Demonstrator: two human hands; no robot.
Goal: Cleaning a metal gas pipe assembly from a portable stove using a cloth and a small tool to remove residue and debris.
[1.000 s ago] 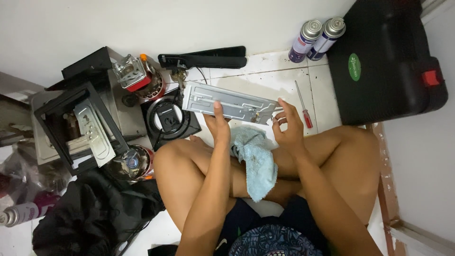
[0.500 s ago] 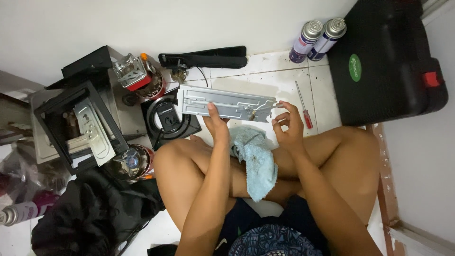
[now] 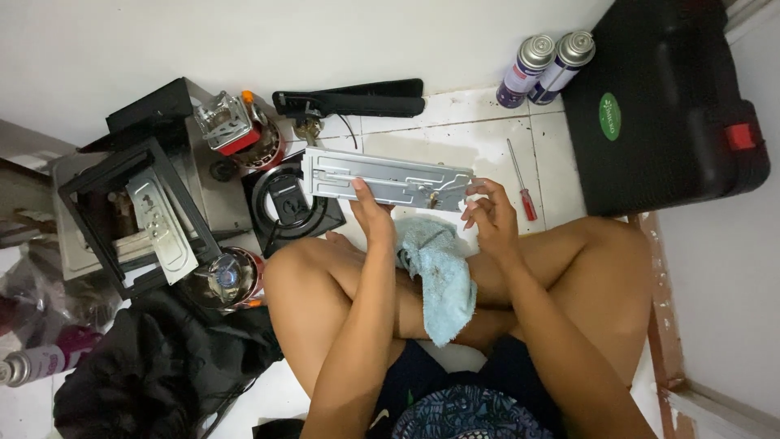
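Long grey stamped-metal plate (image 3: 386,179), one only, is held level above the white tiled floor (image 3: 455,134), just in front of the person's crossed legs. The left hand (image 3: 370,213) grips its near edge around the middle, fingers curled on the metal with the thumb on top. The right hand (image 3: 490,215) is at the plate's right end; its fingers (image 3: 479,192) are bent and partly closed around that end, though whether they pinch the plate itself or a small brass-coloured part there cannot be told. One light blue cloth (image 3: 439,272) lies draped over the shins, just beneath the plate.

On the floor, one red-handled screwdriver (image 3: 520,180) lies just beyond the right hand. Two spray cans with silver caps (image 3: 546,65) stand side by side against the wall, beside one black plastic case with a red latch (image 3: 666,106) at the right edge of the floor. One flat black elongated piece (image 3: 349,102) lies along the wall. To the left of the plate sits one black round burner ring (image 3: 291,202), and beyond it one dismantled grey stove body with a black frame (image 3: 138,211). Two red-bodied gas canisters appear: one (image 3: 240,134) near the wall, the other (image 3: 223,276) beside the left knee. A black cloth heap (image 3: 146,374) lies at the lower left corner.
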